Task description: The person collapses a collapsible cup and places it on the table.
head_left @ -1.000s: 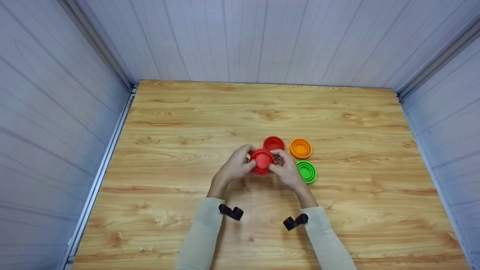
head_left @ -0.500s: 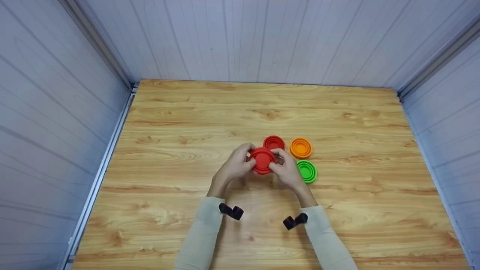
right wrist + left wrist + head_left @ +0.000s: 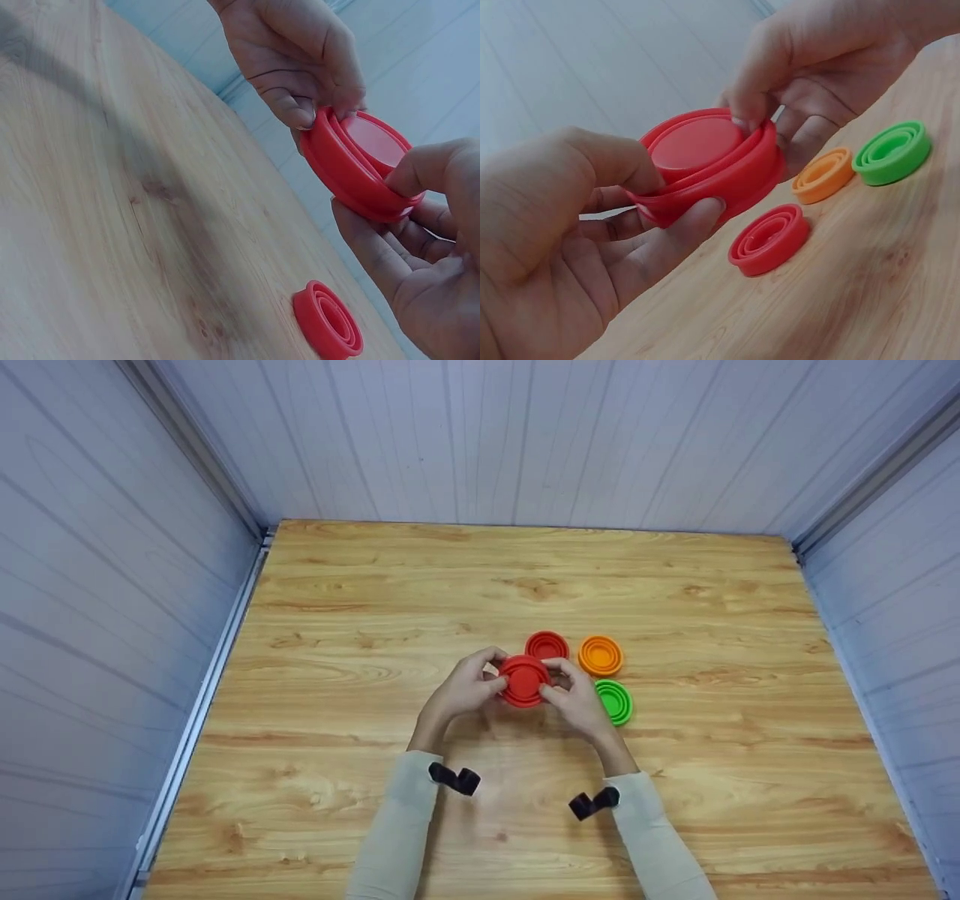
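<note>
Between both hands, raised over the table, is a red collapsible cup, round and pressed nearly flat, its flat base disc facing up. My left hand pinches its left side, the thumb on the ringed top and fingers under the rim. My right hand grips the opposite side the same way. In the left wrist view the cup shows a thick outer ring around the sunken disc. Just beyond the hands a second red collapsible cup lies flattened on the table, partly covered by the held one in the head view.
An orange collapsible cup and a green one lie flattened to the right of the hands, the green one close to the right hand. Pale panel walls enclose the wooden table at the back and sides.
The disc of the held cup has sunk into its rings, and the cup looks flatter. The left forearm has shifted slightly left; the cups on the table have stayed put.
</note>
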The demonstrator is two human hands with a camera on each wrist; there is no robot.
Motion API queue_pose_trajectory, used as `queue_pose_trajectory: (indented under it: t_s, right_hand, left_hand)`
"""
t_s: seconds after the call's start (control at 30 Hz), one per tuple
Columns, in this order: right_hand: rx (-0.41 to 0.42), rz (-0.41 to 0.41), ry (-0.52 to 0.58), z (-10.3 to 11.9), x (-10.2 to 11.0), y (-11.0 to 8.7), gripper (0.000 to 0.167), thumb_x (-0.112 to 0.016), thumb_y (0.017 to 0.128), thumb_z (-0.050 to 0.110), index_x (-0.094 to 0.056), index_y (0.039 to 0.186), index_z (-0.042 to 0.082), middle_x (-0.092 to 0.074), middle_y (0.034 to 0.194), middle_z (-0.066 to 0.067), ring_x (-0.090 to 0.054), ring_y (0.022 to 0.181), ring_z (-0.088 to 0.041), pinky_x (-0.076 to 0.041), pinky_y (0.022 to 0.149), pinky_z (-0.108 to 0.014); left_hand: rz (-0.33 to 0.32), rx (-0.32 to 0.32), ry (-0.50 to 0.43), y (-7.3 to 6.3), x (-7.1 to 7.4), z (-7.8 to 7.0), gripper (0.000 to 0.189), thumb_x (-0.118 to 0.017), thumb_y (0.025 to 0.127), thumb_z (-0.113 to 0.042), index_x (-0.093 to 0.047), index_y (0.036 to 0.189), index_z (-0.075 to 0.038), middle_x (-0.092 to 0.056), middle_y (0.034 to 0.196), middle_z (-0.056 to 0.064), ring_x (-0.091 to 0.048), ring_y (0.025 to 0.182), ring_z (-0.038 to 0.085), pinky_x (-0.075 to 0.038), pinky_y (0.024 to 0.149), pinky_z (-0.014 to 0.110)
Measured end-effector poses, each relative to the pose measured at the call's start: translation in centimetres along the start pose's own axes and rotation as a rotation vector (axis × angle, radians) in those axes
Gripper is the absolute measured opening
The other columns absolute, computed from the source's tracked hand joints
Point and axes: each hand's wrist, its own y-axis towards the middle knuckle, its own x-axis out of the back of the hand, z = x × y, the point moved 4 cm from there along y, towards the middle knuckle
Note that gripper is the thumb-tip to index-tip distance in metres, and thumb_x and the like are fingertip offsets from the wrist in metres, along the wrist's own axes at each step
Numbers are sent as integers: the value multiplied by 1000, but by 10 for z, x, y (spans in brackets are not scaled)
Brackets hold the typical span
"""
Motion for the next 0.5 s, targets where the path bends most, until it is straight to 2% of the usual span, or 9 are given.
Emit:
queue_pose_trajectory:
  t_s: [0.13, 0.23, 0.5]
  right_hand:
    - [14, 20, -24, 0, 2, -1, 34, -59, 87, -7, -55, 120, -4, -57, 109, -19, -58, 92, -23, -54, 72, -22]
    - [18, 35, -33, 0, 2, -1, 34, -60, 87, -6, -55, 121, -5, -57, 110, -18, -58, 94, -22, -54, 73, -21]
    - [2, 79, -48, -1, 4, -2, 35, -62, 89, -1, -53, 122, -5, -56, 112, -17, -58, 97, -24, -54, 77, -20]
  left_hand:
    - [42, 7, -55, -9, 3, -16, 28, -50, 91, 5, -53, 119, 7, -53, 113, 21, -62, 81, 22, -53, 83, 57]
    - [59, 11, -64, -9, 4, -15, 29, -51, 92, 4, -53, 121, 7, -54, 114, 21, -63, 85, 22, -51, 86, 57]
    - [75, 24, -96, 1, 5, 11, 33, -53, 94, 2, -53, 126, 4, -53, 119, 22, -64, 91, 24, -50, 88, 58]
